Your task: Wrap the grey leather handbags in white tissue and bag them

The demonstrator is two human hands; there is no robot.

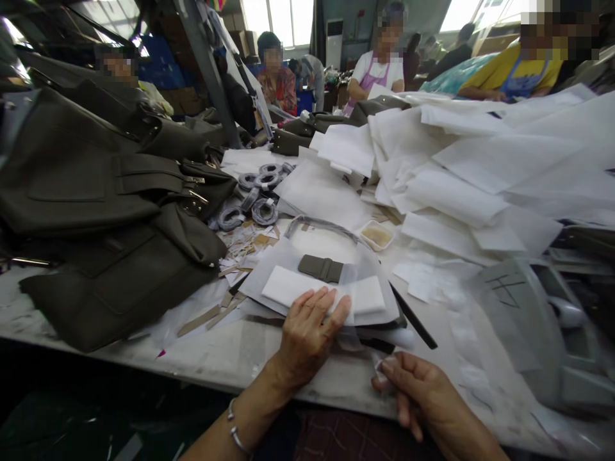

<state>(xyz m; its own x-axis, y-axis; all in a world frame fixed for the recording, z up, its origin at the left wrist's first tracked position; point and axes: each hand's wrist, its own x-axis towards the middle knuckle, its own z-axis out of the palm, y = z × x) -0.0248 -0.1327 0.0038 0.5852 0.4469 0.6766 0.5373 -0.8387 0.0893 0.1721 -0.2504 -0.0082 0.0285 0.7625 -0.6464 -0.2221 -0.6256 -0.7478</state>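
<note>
My left hand point(314, 336) lies with fingers stretched out, pressing on a folded white pad point(283, 288). That pad rests on a white paper sheet point(259, 272) over a dark bag, mostly hidden, near the table's front edge. Just beyond my fingers a dark olive strap tab point(321, 267) shows. A wrapped handle loop point(331, 225) arches behind it. My right hand point(418, 387) is closed in a pinch on a small piece of translucent film point(382, 368), to the right of the bag. Another translucent strip point(353, 291) crosses the pad beside my left fingers.
Olive bags point(110, 230) are piled on the left. Several wrapped rings point(264, 210) and paper scraps lie behind the work. A small tray point(377, 235) sits near white sheets point(456, 160) heaped at right. A grey tape dispenser point(542, 333) stands at right. Co-workers sit across the table.
</note>
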